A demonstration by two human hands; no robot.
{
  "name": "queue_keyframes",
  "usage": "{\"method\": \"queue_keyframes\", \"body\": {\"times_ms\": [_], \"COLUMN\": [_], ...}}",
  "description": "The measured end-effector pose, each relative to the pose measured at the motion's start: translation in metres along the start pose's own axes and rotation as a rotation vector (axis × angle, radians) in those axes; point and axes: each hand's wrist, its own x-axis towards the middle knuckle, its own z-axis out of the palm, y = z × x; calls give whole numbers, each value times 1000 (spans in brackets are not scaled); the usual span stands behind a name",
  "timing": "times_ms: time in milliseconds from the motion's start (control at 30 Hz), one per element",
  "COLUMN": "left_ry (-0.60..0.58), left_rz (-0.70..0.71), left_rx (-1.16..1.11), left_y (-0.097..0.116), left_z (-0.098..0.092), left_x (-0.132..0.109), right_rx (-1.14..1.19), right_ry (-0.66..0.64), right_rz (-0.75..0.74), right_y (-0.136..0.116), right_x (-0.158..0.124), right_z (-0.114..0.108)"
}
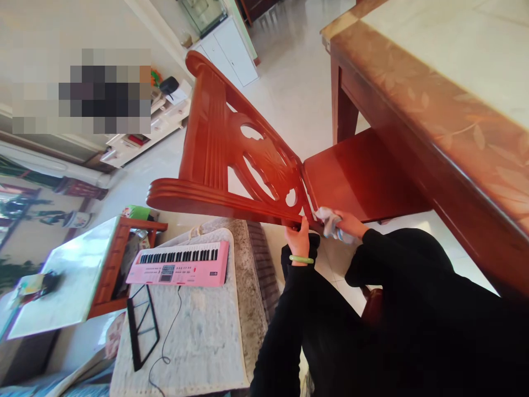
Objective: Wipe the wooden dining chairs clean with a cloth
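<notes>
A glossy red-brown wooden chair (264,149) stands before me, its carved, pierced back to the left and its flat seat (351,176) running partly under the table. My left hand (298,238), with a green bangle at the wrist, is closed around the lower side post of the chair back. In my right hand (346,221) is a bunched whitish cloth (329,221), pressed near the corner where the back meets the seat. Part of the cloth is hidden by my fingers.
A wooden table (413,121) with a pale top rises at the right. On the left, a pink keyboard (182,264) and a black stand (142,328) lie on a covered sofa (206,336). Beyond them is a glass-topped coffee table (74,270). A white cabinet (231,49) stands farther back.
</notes>
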Motion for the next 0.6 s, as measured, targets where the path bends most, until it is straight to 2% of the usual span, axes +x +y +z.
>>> {"method": "queue_keyframes", "body": {"times_ms": [133, 200, 267, 333, 400, 433, 500, 600], "left_ry": [-12, -28, -19, -6, -5, -6, -8, 13], "left_rz": [48, 76, 93, 92, 89, 94, 115, 142], "left_rx": [28, 11, 25, 38, 41, 52, 96, 149], "left_y": [-5, -7, -9, -12, -14, -16, -18, -20], "left_z": [-1, -2, -3, -4, -5, -5, -7, -8], "left_x": [-3, -4, -5, -5, -6, -6, -7, -8], "right_rx": [26, -46, -263, -494, -623, -632, -670, -701], "right_ry": [186, 259, 188, 32, -73, -80, -61, 24], "right_rz": [-47, -87, -161, -240, -287, -294, -294, -244], "right_y": [-21, -23, -12, 8, 26, 32, 37, 29], "right_x": [58, 74, 71, 60, 58, 65, 98, 180], "right_z": [0, 6, 14, 23, 32, 36, 43, 45]}}
